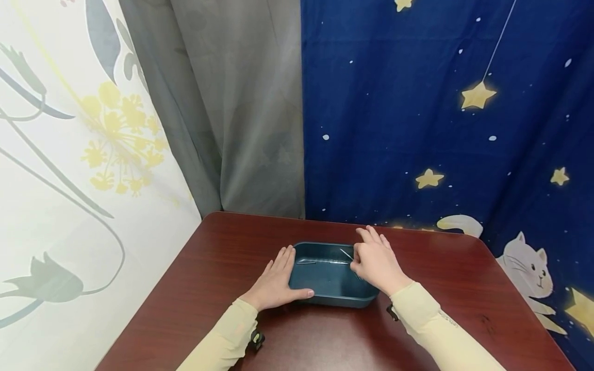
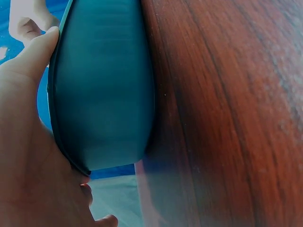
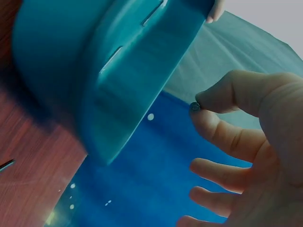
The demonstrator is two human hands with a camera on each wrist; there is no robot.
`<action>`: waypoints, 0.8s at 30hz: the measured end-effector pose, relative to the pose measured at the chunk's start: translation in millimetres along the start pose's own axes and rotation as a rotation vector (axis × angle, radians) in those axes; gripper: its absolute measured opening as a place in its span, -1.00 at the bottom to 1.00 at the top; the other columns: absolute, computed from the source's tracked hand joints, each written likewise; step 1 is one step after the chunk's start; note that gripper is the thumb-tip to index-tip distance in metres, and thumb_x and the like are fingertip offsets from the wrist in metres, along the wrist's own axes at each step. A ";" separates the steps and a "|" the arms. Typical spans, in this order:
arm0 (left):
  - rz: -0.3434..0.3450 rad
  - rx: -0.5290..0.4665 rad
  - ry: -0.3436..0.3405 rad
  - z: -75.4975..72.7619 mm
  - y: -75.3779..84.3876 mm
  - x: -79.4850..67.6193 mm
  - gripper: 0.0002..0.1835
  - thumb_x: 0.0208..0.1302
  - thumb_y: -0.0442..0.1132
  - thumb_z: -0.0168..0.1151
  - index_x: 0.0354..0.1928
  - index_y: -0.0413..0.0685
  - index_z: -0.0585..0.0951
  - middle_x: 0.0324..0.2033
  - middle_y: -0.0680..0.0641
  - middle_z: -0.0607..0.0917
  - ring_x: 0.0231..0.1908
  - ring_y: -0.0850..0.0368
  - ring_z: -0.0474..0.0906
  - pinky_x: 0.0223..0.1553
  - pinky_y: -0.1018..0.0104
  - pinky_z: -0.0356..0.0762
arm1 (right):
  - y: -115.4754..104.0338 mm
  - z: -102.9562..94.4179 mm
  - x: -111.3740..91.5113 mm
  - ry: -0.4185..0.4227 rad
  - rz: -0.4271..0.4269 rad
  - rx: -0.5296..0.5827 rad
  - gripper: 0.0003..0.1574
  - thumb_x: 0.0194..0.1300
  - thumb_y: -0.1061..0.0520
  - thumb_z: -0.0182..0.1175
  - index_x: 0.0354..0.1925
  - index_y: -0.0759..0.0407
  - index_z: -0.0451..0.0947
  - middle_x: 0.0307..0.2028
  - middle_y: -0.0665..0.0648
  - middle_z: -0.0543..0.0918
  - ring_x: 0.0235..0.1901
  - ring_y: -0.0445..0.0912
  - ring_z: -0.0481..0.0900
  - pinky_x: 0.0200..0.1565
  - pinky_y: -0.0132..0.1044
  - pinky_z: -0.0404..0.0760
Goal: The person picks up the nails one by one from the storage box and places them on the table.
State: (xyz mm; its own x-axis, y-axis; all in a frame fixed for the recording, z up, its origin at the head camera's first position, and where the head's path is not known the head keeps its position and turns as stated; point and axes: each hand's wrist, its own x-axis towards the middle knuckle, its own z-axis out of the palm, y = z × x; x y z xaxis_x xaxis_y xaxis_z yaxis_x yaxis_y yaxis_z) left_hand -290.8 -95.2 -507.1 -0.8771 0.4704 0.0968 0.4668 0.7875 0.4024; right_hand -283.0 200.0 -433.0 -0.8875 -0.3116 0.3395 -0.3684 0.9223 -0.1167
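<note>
On the table sits a dark teal plastic tray. My left hand rests against its left side, fingers straight along the wall and thumb on the near rim. Over the tray's right side, my right hand pinches a thin metal nail between thumb and forefinger. Its round grey end faces the right wrist camera; the shaft slants up and left in the head view. The other right fingers are spread. Inside the tray, one nail lies near the far left and another nail along the far wall.
The reddish-brown wooden table ends at a blue star-patterned curtain and a grey curtain. A small dark thin object lies on the table in the right wrist view.
</note>
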 end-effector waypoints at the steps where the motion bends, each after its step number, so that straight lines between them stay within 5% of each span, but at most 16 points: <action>1: -0.001 0.006 -0.003 -0.7 0.4 -0.2 0.40 -0.02 0.73 -0.02 0.61 -0.10 -0.14 0.59 0.00 -0.18 0.56 0.03 -0.30 0.44 -0.19 -0.04 | 2.4 -0.1 -0.9 0.004 0.002 0.000 -0.61 0.04 0.11 0.43 -0.71 -0.14 0.43 0.36 0.32 0.41 0.45 0.32 0.13 0.34 0.34 0.12; 24: 0.000 0.024 -0.020 -1.9 -0.1 1.4 0.41 -0.03 0.76 -0.09 0.61 -0.12 -0.14 0.59 0.00 -0.20 0.56 0.03 -0.28 0.44 -0.17 -0.05 | 63.9 -13.4 -22.1 0.050 0.091 0.012 -0.66 0.03 0.19 0.38 -0.70 -0.12 0.49 0.30 0.42 0.43 0.39 0.39 0.13 0.24 0.52 0.04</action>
State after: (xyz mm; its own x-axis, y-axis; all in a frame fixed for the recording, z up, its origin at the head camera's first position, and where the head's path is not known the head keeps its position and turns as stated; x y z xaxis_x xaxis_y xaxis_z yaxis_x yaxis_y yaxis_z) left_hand -292.3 -95.4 -505.3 -0.8748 0.4779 0.0789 0.4696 0.7968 0.3802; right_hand -283.3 268.9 -435.5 -0.9026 -0.2140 0.3734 -0.2902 0.9434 -0.1608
